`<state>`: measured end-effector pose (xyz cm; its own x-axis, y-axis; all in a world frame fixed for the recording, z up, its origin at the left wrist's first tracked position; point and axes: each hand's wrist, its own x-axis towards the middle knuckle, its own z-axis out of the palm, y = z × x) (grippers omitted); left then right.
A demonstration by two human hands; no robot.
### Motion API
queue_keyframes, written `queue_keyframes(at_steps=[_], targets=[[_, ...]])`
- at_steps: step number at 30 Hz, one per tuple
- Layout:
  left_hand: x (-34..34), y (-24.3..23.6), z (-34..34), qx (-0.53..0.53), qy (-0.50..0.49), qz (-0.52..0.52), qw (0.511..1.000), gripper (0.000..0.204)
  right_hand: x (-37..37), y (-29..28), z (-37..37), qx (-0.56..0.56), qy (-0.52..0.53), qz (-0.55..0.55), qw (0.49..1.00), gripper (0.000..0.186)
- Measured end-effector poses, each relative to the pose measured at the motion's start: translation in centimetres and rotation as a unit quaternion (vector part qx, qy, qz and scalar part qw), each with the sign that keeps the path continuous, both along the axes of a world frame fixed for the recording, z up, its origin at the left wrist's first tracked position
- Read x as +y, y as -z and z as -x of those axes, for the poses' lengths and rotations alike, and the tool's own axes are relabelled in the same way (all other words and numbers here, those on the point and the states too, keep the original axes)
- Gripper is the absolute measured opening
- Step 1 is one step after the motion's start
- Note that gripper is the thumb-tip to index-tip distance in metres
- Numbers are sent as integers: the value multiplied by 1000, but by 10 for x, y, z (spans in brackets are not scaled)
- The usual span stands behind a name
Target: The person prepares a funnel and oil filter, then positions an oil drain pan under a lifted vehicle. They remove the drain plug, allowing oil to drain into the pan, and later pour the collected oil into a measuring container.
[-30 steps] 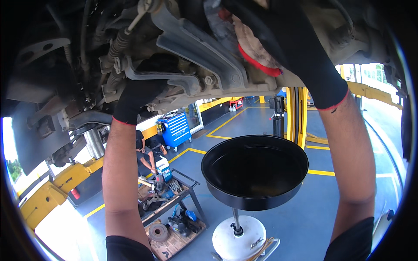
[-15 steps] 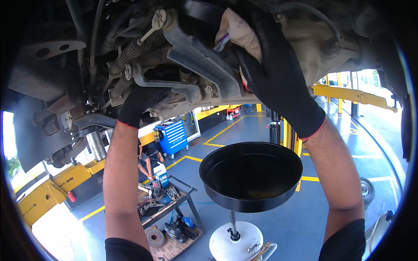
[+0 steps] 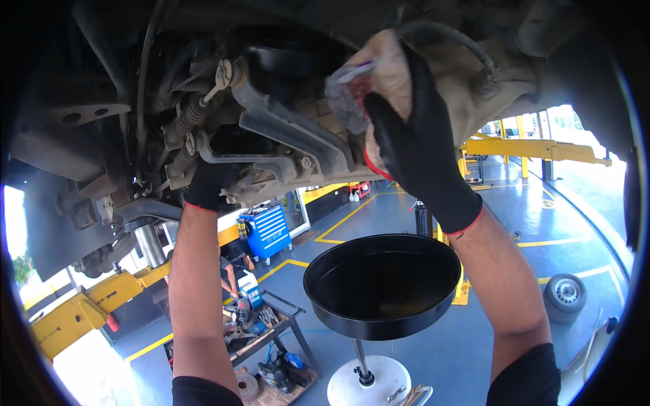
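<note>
Black-gloved right hand (image 3: 421, 145) pinches crumpled beige-grey cloth (image 3: 391, 73); black-gloved left hand (image 3: 208, 177) near curved grey metal bracket (image 3: 247, 158), grip hidden, cannot tell.

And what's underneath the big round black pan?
Below the black pan, a metal pole rises from a white round base, cut off by the picture's lower edge. The pan's underside and where the pole meets it are hidden.

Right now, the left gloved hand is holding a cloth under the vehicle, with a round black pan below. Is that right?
Not quite: the head view shows the right gloved hand, not the left gloved hand, holding the cloth under the vehicle. The round black pan is indeed below.
</note>
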<state>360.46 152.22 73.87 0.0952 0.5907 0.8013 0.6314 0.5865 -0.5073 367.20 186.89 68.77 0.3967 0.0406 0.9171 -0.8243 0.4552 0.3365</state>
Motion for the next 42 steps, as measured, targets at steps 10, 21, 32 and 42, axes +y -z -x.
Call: queue_keyframes(at_steps=[10, 21, 32, 42], targets=[[3, 1, -14, 17, -24, 25, 999, 24, 32, 29, -9, -137, -101, 46, 984, 26], [4, 0, -22, -31, -29, 12, 999, 21, 35, 38, -14, -172, -56, -16, 983, 26], [4, -4, -21, -19, -37, 16, 999, 20, 32, 35, -9, -157, -13, -40, 987, 26], [-1, -6, -12, -191, 97, -8, 977, 29, 21, -9, -21, -11, 20, -44, 999, 38]])
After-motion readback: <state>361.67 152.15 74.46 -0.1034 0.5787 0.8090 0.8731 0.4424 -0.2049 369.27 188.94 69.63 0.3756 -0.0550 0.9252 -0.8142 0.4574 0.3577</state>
